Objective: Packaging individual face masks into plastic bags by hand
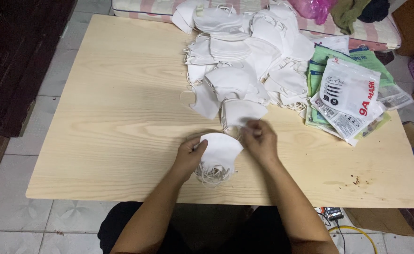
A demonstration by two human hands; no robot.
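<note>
Everything here sits around a small stack of white masks point(219, 153) near the front edge of the light wooden bench point(112, 136). The left hand point(189, 154) has a closed grip on the stack's left edge, thumb on top. The right hand point(259, 139) is just right of the stack with fingers curled in; it's a bit blurred, so I can't tell if it's actually pinching anything. The stack's ear loops point(212, 176) spill out toward the person. Behind the stack there's a big heap of loose white masks point(244, 51), and off to its right a pile of printed mask packets point(350, 94).
</note>
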